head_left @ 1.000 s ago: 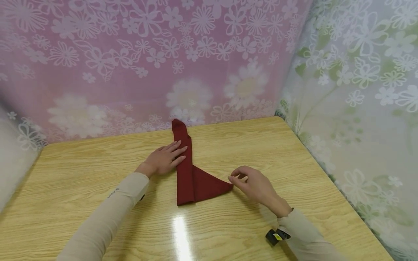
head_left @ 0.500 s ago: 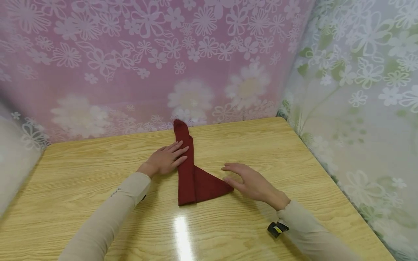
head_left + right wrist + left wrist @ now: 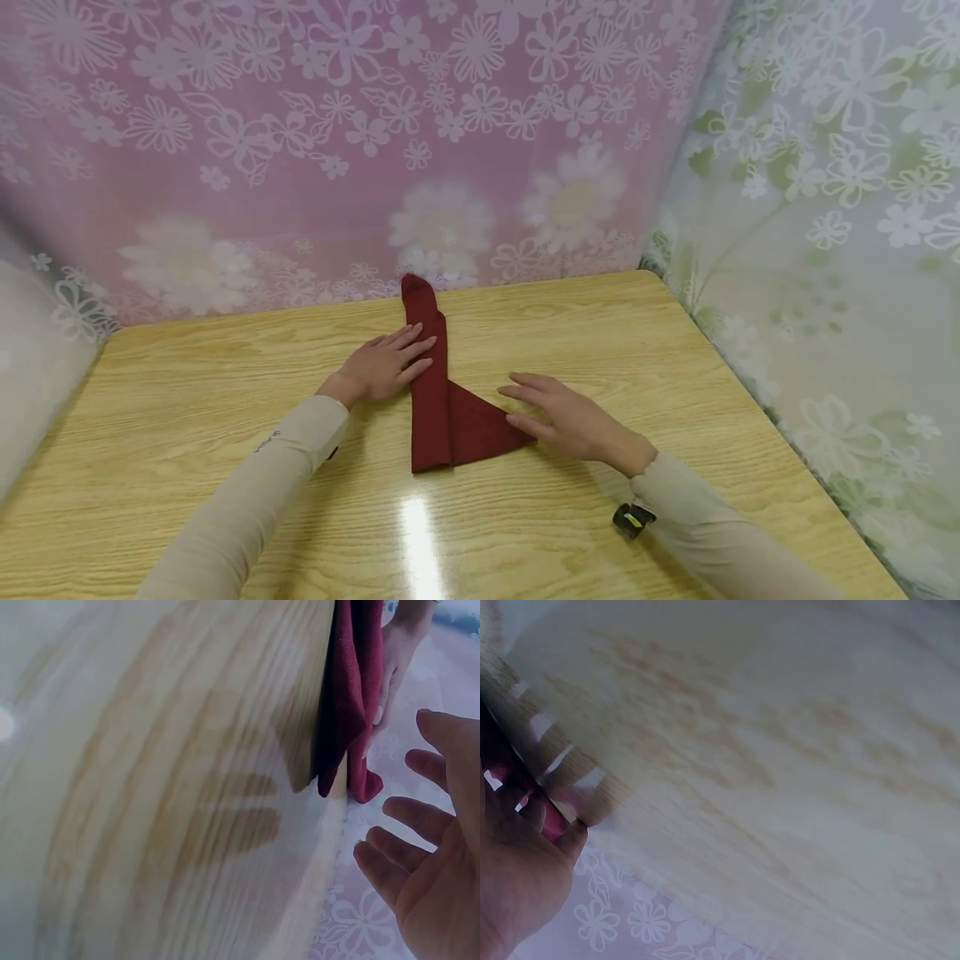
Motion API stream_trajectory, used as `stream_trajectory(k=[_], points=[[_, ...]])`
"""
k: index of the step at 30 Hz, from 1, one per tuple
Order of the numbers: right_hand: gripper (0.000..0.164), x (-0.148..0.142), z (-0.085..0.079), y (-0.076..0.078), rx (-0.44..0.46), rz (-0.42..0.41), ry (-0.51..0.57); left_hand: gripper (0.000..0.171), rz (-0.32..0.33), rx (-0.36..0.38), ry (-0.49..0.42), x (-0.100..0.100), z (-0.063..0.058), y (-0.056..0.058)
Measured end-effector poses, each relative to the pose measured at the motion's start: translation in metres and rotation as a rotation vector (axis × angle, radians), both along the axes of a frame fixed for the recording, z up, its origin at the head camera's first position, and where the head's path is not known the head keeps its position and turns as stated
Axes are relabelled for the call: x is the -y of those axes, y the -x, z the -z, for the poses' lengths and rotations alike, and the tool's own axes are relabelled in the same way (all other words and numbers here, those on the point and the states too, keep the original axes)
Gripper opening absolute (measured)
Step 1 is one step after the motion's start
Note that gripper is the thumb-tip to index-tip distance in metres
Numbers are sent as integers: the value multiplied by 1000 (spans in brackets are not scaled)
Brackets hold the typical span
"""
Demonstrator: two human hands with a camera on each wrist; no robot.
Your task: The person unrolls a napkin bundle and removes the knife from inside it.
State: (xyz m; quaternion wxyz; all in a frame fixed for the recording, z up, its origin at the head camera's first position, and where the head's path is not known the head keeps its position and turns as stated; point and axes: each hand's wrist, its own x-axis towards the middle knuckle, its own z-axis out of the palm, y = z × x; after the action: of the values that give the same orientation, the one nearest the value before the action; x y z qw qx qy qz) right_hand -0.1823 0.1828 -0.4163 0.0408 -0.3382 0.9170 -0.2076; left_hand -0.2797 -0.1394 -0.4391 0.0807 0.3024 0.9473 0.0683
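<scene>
Imo folded red cloth [image 3: 430,421] on wood table [image 3: 247,354] could skew if left hand [image 3: 381,367] drags while pressing; loose flap [image 3: 480,429] might crumple if right hand [image 3: 577,419] nudges it. Left's fingers nearly straight, resting on cloth, not clutching. Right's spread wide by flap tip, pinching nothing, touch unclear.

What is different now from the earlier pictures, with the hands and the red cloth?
The right hand has opened: thumb and fingers, bunched near the tip of the red cloth, are spread now, slightly further left. The left hand stays on the cloth, which looks nearly unmoved.
</scene>
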Motion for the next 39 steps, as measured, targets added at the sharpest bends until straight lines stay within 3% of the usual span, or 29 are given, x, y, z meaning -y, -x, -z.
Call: stream_trajectory(k=[10, 39], points=[[53, 4, 3, 5, -22, -105, -78, 57, -7, 5, 3, 0, 0, 0], [53, 10, 13, 7, -25, -143, -180, 58, -13, -5, 15, 1, 3, 1]])
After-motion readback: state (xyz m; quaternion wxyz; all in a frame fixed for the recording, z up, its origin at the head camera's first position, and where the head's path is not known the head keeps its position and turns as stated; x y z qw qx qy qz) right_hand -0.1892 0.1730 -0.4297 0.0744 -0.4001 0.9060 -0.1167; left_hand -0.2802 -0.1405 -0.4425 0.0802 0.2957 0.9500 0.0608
